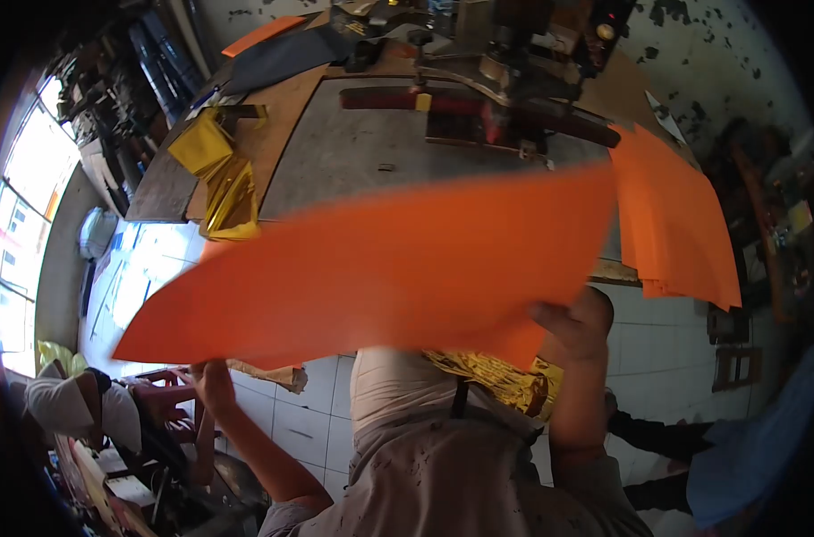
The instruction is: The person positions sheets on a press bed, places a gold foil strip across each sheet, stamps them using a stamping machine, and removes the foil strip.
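A large orange sheet (380,277) stretches between my two hands, raised in front of my body and curving at its edges. My left hand (213,385) pinches its lower edge near the left corner. At the right end, my right hand (572,329) grips the same sheet, thumb on top and the other fingers partly hidden. Beyond it lies the grey work board (335,152), partly covered by the sheet. Over the board stands a press-like machine (505,80) with a dark red bar (389,98) across its front.
A stack of orange sheets (675,215) hangs over the table's right edge. Gold foil (233,192) drapes off the left side; more crumpled gold foil (514,380) is beside my legs. One person (94,403) is at lower left, another person's blue sleeve (756,447) at lower right.
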`<action>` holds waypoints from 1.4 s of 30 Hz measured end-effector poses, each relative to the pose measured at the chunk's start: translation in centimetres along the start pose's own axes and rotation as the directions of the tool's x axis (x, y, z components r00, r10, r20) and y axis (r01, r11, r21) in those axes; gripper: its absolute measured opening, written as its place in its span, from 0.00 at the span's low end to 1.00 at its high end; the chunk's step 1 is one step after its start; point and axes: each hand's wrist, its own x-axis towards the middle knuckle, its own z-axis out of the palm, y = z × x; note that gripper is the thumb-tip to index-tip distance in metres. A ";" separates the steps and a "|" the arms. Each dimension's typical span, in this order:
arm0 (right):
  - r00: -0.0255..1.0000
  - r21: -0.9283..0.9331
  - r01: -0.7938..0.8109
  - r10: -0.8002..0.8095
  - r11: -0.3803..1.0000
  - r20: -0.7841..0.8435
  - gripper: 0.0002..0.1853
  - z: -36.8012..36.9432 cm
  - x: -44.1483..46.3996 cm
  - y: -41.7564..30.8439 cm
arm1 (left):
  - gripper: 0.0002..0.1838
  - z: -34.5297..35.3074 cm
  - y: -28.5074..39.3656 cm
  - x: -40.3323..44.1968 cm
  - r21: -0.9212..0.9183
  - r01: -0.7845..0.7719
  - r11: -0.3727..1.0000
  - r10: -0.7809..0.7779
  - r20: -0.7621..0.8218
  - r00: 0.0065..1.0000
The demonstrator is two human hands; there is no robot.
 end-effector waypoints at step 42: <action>0.792 -0.356 -0.224 -0.044 0.907 -0.609 0.23 -7.3 -2.7 2.2 | 0.17 26.4 1.2 6.6 0.466 0.162 0.870 -0.288 0.213 0.934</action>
